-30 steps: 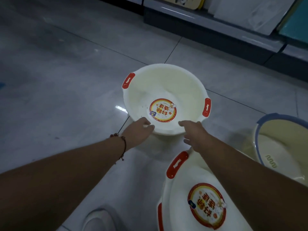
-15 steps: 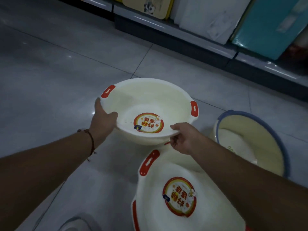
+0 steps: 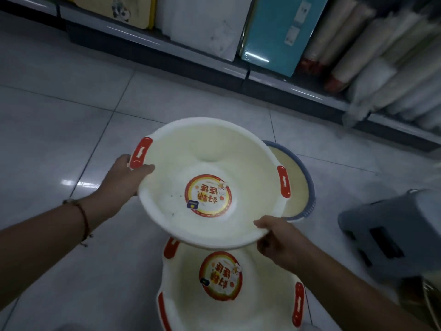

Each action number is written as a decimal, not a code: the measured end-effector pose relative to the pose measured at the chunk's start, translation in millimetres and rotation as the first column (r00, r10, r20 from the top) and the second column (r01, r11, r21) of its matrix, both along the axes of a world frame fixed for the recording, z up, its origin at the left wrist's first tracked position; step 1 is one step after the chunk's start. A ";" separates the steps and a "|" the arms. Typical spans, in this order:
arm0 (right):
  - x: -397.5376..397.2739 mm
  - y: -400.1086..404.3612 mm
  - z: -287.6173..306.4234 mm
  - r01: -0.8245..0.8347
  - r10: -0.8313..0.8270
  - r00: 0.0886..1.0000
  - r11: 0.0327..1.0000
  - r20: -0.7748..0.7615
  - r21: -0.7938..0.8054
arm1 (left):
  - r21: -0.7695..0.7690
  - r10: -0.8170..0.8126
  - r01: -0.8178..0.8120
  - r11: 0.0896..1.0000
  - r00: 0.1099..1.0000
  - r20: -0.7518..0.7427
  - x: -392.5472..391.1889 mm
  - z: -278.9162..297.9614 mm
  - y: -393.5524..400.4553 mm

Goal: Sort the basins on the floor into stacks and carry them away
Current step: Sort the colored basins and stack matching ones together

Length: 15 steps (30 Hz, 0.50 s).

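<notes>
I hold a cream basin (image 3: 181, 177) with red handles and a round label off the floor, tilted toward me. My left hand (image 3: 121, 180) grips its left rim beside a red handle. My right hand (image 3: 276, 242) pinches the near right rim. Just below it, a matching cream basin (image 3: 186, 290) with red handles sits on the floor, partly covered by the held one. A cream basin with a blue rim (image 3: 300, 185) lies on the floor behind and to the right, mostly hidden.
A low store shelf (image 3: 214, 65) with flat boxed goods and rolled mats runs across the back. A grey plastic stool (image 3: 391, 230) stands at the right. Tiled floor (image 3: 59, 130) spreads to the left.
The held basin has risen off the floor and come nearer, now above the second red-handled basin. My left hand shifted up next to the red handle. The view tilted up toward the shelf.
</notes>
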State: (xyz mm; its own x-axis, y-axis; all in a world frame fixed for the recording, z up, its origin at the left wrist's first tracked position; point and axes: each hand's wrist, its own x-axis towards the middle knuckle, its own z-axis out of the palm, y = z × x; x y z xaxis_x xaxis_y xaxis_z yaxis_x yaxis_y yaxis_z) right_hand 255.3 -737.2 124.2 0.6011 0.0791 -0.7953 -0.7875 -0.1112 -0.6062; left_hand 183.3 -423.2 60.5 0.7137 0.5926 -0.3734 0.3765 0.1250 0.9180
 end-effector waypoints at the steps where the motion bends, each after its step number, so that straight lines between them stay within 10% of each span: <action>1: -5.0 -14.7 1.6 0.016 -0.016 1.000 1.000 -0.003 0.001 | 0.001 -0.031 0.031 1.000 0.999 -0.008 0.4 4.1 -9.4; 8: -52.3 -113.2 -0.3 -0.045 0.042 0.999 0.964 -0.018 -0.263 | 0.197 -0.379 0.409 0.891 0.909 -0.175 0.0 25.2 -58.4; 15: -103.0 -163.6 -54.4 -0.121 0.221 0.970 0.800 0.101 -0.588 | 0.374 -0.661 0.862 0.342 0.504 -0.557 -34.6 -31.2 -87.3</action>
State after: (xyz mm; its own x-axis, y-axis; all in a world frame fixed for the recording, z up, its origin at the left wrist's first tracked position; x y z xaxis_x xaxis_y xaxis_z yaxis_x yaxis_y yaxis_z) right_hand 152.3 -900.8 69.8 0.7410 -0.2479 -0.6241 -0.6228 -0.6012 -0.5006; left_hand 148.7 -510.6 29.3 0.8916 -0.0195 -0.4525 0.2449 -0.8196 0.5179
